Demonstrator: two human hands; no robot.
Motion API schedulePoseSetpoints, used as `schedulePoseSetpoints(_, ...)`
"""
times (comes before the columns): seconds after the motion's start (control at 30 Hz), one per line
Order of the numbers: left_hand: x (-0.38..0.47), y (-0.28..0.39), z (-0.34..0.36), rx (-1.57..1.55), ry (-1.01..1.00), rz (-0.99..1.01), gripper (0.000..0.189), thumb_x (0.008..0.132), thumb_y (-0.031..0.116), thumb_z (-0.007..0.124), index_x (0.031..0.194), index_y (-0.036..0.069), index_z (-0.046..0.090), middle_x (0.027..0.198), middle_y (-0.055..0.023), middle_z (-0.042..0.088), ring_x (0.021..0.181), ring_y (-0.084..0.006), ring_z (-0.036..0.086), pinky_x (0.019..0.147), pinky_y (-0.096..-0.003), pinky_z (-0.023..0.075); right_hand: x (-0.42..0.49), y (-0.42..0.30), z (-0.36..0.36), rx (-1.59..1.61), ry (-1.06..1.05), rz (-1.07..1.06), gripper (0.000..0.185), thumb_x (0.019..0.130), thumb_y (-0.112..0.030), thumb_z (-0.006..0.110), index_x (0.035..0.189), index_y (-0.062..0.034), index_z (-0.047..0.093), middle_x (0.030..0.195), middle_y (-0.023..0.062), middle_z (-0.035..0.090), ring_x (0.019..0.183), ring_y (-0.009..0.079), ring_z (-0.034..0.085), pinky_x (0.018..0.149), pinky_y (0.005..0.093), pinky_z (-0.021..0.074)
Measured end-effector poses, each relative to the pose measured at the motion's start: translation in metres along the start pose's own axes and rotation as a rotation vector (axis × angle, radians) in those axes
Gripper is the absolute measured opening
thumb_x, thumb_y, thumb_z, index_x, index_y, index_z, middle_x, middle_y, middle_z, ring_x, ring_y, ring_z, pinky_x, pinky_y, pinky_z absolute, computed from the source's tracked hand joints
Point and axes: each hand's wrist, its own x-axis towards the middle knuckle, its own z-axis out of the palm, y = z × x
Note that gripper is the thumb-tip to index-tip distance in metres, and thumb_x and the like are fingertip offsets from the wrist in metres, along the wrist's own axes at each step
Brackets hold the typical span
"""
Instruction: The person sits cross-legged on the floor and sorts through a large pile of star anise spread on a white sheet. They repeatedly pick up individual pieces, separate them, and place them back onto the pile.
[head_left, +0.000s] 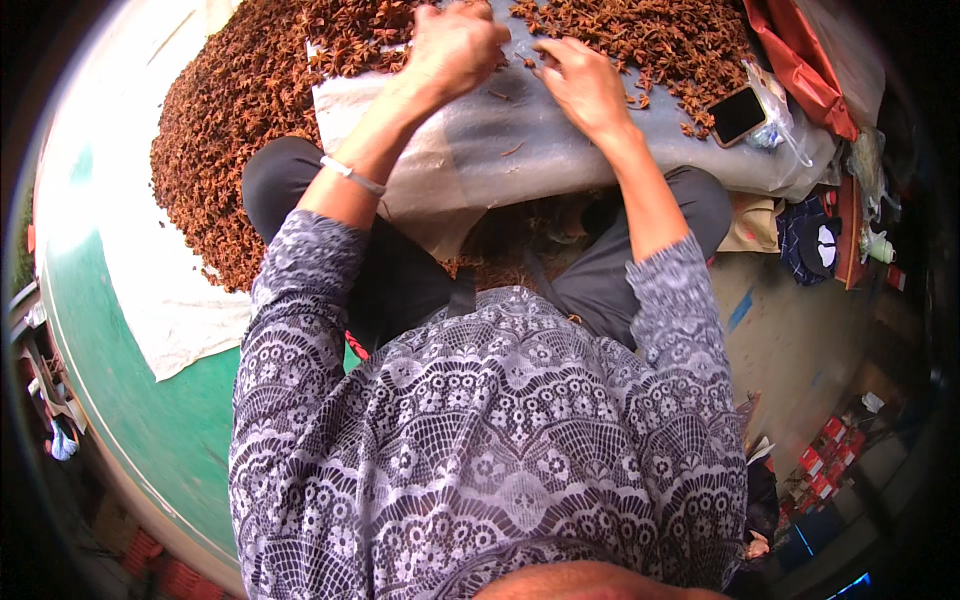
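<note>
My left hand is at the top middle, over the plastic-covered surface beside a large pile of dried star anise; its fingers are curled and blurred, and whether they hold anything cannot be told. To its right, my right hand reaches over the same plastic with thumb and forefinger near a small dark piece of star anise; contact is unclear. A second heap of star anise lies just beyond my right hand. Loose stems rest on the plastic between my arms.
A smartphone and a clear plastic bag lie at the right end of the covered surface, near a red sheet. A white cloth spreads under the big pile on a green floor. Red packets are at lower right.
</note>
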Motion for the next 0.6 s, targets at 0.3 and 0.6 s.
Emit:
schedulePoseSetpoints(0.3, 0.016, -0.032, -0.002, -0.902, 0.116, -0.254, 0.005, 0.09, 0.002, 0.066, 0.091, 0.002, 0.071, 0.1, -0.0096, 0.075, 0.091, -0.0207, 0.072, 0.077, -0.0347, 0.0587, 0.016, 0.021, 0.044, 0.148, 0.223, -0.169, 0.016, 0.089, -0.013, 0.071, 0.106, -0.0115, 0.073, 0.111, 0.0034, 0.074, 0.099, 0.0213, 0.073, 0.085, 0.037, 0.0576)
schedulePoseSetpoints(0.6, 0.016, -0.04, -0.035, -0.717, 0.515, -0.398, 0.004, 0.094, 0.003, 0.067, 0.094, 0.005, 0.07, 0.069, 0.0018, 0.062, 0.061, -0.0071, 0.051, 0.054, -0.0253, 0.0432, 0.056, 0.004, 0.026, 0.564, 0.113, 0.063, 0.017, 0.092, -0.018, 0.057, 0.095, -0.0025, 0.065, 0.075, 0.0113, 0.062, 0.072, 0.0206, 0.059, 0.066, 0.0353, 0.0466)
